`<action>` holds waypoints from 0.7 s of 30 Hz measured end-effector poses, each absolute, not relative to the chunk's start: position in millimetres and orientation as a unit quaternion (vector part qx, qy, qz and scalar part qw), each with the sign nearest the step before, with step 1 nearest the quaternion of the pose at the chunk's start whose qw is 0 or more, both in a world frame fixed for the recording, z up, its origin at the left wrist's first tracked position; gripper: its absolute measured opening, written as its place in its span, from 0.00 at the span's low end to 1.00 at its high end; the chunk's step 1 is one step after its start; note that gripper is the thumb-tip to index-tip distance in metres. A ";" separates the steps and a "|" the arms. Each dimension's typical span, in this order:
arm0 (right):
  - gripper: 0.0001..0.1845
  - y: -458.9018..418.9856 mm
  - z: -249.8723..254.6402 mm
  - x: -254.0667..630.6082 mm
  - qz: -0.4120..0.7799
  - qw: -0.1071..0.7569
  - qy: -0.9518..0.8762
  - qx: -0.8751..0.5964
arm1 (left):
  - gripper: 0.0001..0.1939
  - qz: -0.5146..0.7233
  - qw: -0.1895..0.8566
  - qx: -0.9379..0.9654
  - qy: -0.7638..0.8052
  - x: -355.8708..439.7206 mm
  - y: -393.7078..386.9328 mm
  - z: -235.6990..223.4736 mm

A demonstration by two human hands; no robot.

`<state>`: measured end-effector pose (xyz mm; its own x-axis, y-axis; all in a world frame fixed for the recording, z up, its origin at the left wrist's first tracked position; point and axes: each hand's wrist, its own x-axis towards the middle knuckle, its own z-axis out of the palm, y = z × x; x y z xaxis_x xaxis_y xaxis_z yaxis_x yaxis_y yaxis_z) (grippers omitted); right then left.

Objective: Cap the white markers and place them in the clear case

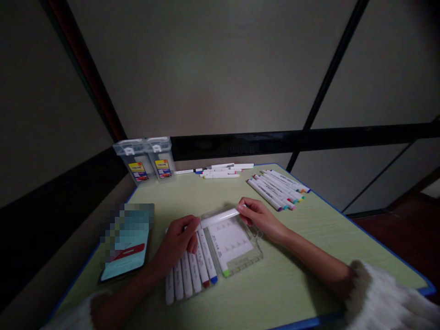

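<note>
The table's blue edge (302,322) runs nearest; behind it, capped markers (187,276) line a clear case (246,263). Over the case, left hand (179,235) and right hand (259,217) pinch opposite ends of a white marker (220,217). Green tabletop (309,238) stretches rightward from there. Farther off, more markers (271,191) lie near the right edge; beyond, two boxes (162,158) bear yellow labels (138,172), print too small to read

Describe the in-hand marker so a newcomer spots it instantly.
On the pale green table, find the clear case with a row of white markers. Near its far edge, a glossy white marker spans from the left hand to the right hand. Unlike the row, it runs crosswise and is held at both ends.
</note>
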<state>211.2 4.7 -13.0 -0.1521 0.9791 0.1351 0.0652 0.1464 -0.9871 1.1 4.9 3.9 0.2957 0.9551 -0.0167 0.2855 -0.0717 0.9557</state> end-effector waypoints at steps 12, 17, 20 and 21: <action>0.18 5.0 -14.5 212.1 0.485 0.475 -0.581 -0.450 | 0.16 0.342 0.483 0.646 0.482 0.3 5.7 2.7; 0.18 4.9 -13.4 211.2 0.482 0.476 -0.585 -0.446 | 0.17 0.347 0.483 0.644 0.481 0.0 6.2 0.5; 0.18 4.7 -12.4 210.8 0.480 0.475 -0.587 -0.445 | 0.16 0.347 0.486 0.644 0.479 -0.6 7.0 -0.7; 0.17 4.7 -12.2 210.8 0.481 0.474 -0.588 -0.445 | 0.16 0.347 0.485 0.644 0.479 -0.7 7.2 -0.9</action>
